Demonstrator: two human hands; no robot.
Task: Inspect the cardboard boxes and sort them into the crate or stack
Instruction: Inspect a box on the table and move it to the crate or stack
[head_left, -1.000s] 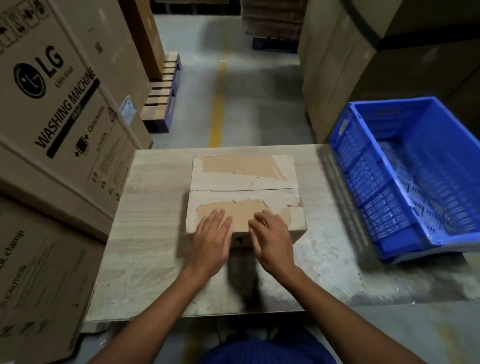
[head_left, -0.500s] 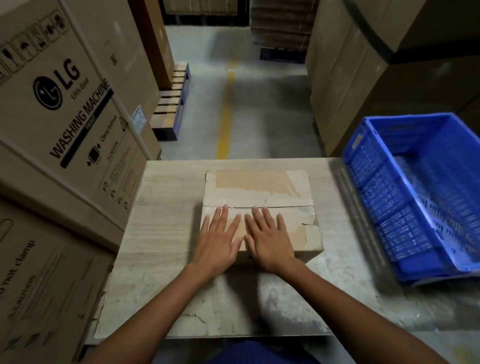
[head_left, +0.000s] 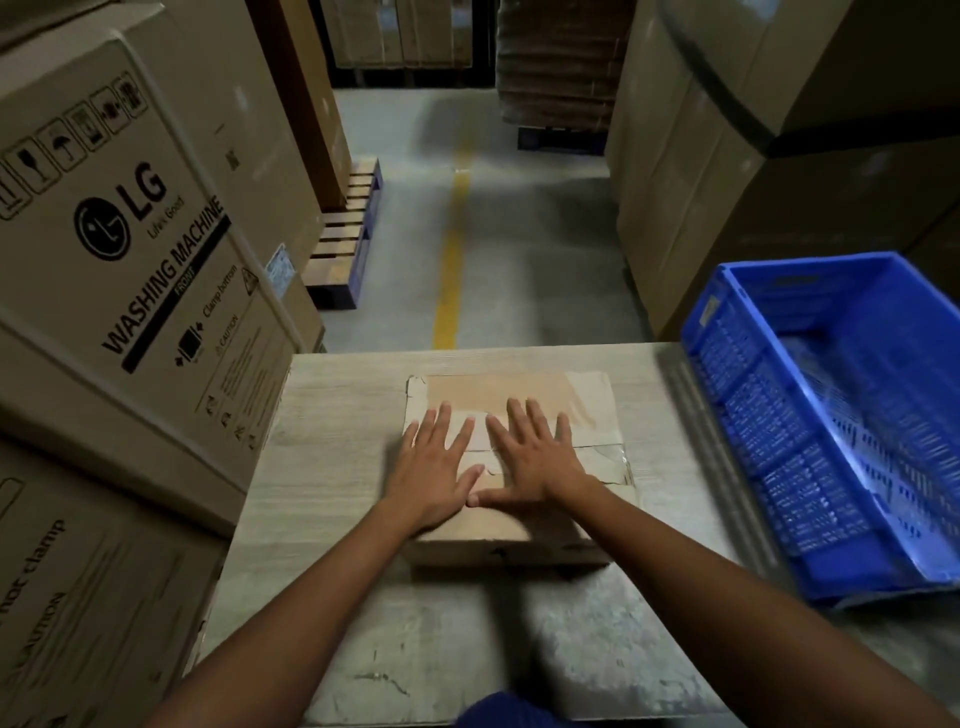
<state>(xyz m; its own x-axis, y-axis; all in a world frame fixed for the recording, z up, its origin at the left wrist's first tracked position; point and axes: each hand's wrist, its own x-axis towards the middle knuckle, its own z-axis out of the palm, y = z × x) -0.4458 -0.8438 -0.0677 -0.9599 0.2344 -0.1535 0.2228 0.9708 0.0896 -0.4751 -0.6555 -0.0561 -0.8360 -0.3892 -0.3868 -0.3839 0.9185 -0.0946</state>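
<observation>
A flat cardboard box (head_left: 592, 400) with torn tape and peeled patches lies in the middle of the pale table (head_left: 337, 415). My left hand (head_left: 434, 467) lies flat on the box's left half with fingers spread and straight. Beside it, my right hand (head_left: 530, 457) lies flat the same way, its thumb tip meeting the left thumb. Both palms press on the top flaps. A blue plastic crate (head_left: 831, 415) stands at the table's right end, tilted toward me, with a clear plastic sheet inside.
Tall washing machine cartons (head_left: 130, 249) stand stacked against the table's left side. More big cartons (head_left: 753, 156) rise behind the crate on the right. An aisle with a yellow floor line (head_left: 452, 260) and a wooden pallet (head_left: 345, 244) lies beyond the table.
Both hands slid forward from the box's near edge to its middle, and the fingers spread wider. The box stayed in place on the table.
</observation>
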